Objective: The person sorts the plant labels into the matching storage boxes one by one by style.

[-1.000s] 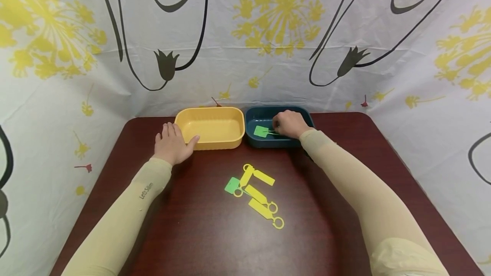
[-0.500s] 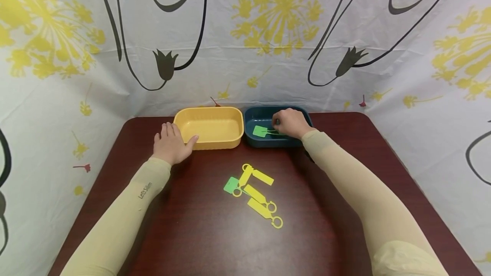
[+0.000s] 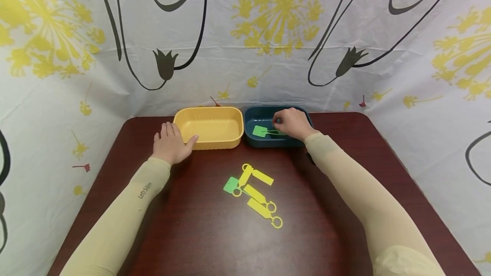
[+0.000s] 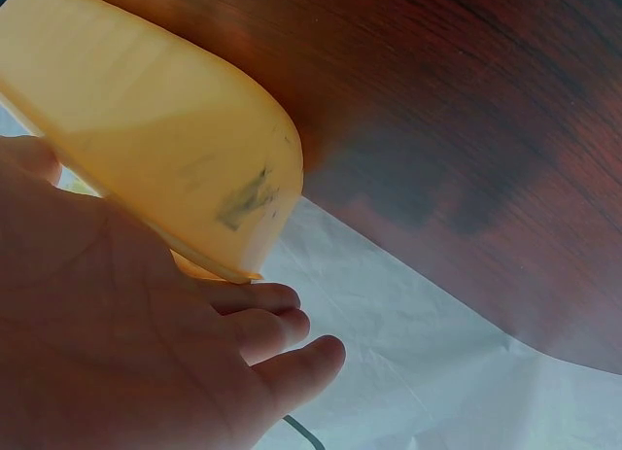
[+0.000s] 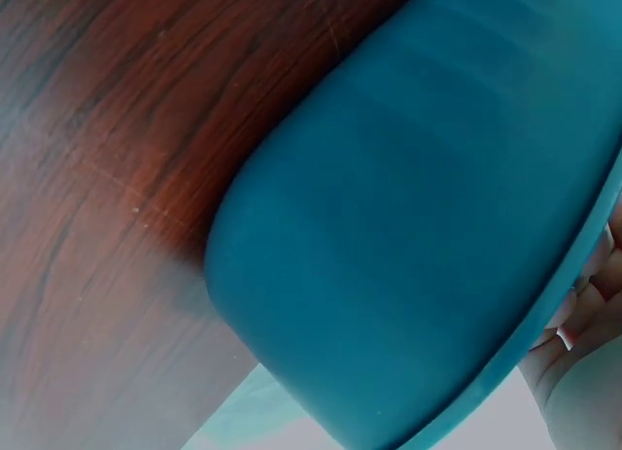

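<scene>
My right hand (image 3: 293, 123) is over the dark blue bin (image 3: 251, 139) with its fingers curled, their tips low inside it. A green plastic tag (image 3: 260, 131) with a square head lies in that bin, its thin strips running toward the fingers. I cannot tell whether the fingertips grip it. The right wrist view shows the blue bin's outer wall (image 5: 389, 217), with part of the curled fingers behind the rim. My left hand (image 3: 171, 144) is spread against the left front corner of the yellow bin (image 3: 218, 144), palm down, fingertips at its rim.
On the table (image 3: 215, 242), in front of the bins, lie several yellow ring-ended tags (image 3: 260, 208) and a green tag (image 3: 231, 185) partly under them. The two bins stand side by side at the back edge, before a patterned white cloth (image 3: 230, 67).
My right hand has shifted slightly to the right within the blue bin, showing a little more of the green strips. The left hand and the tags on the table stay in place.
</scene>
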Action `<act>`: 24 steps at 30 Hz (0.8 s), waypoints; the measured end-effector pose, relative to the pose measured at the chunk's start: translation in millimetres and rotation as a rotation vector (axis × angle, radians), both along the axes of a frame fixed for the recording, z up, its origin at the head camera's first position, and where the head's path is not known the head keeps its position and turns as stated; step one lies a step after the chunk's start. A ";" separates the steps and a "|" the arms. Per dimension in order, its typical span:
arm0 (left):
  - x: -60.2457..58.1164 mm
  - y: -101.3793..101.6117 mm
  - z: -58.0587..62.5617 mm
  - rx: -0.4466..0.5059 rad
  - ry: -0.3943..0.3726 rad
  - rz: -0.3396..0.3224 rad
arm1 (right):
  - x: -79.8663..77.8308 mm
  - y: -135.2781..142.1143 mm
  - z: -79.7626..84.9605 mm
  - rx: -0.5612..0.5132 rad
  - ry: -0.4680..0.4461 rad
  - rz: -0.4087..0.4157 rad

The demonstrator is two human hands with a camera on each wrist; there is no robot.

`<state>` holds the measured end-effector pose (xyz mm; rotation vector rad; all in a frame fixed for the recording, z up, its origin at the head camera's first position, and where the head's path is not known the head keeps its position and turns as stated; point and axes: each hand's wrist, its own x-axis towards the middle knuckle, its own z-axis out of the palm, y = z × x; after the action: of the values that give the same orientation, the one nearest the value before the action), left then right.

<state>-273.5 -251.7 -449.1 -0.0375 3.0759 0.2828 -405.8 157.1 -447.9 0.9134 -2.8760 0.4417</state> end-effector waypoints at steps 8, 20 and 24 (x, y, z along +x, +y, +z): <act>0.6 1.0 2.0 -0.006 0.001 0.004 | 6.3 1.9 1.3 -0.044 0.023 -0.001; -1.2 -0.7 0.0 -0.007 0.000 0.000 | 29.7 -2.1 9.0 -0.112 0.079 0.010; -1.3 -1.0 -1.0 -0.003 -0.005 0.000 | 38.0 -4.6 10.2 -0.117 0.102 0.028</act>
<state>-274.7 -252.7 -450.1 -0.0380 3.0715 0.2771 -367.9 152.5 -437.7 0.9291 -2.7172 0.5433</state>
